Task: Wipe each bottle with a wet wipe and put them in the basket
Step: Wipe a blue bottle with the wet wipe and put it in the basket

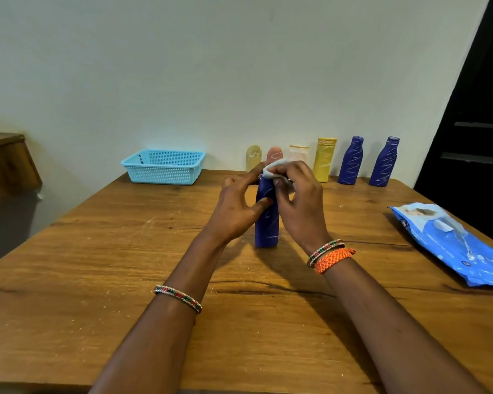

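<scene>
I take the upright dark blue plastic bottle [266, 220] at the middle of the wooden counter [97, 280] as my reference. It stands on its base between my two hands. My left hand [236, 207] is just left of the bottle, its fingers curled round the upper body with the thumb laid across the front. My right hand [299, 200] is just right of it and slightly higher, pinching a crumpled white wet wipe [273, 169] against the bottle's neck; the wipe covers the top, so I cannot see the cap.

Well to the right of the bottle, near the counter's edge, lies a blue soft pack of wet wipes [453, 245], its flap open.

Beyond the bottle, along the pale wall, stands a row of other bottles: a pale yellow one [253, 157], a pinkish one [274, 155] partly hidden by my hands, a whitish one [299, 153], a yellow rectangular one [324, 160] and two more dark blue ones [351, 160] [384, 162]. Far left of the bottle, at the back of the counter, sits a light blue perforated plastic basket [165, 167].
</scene>
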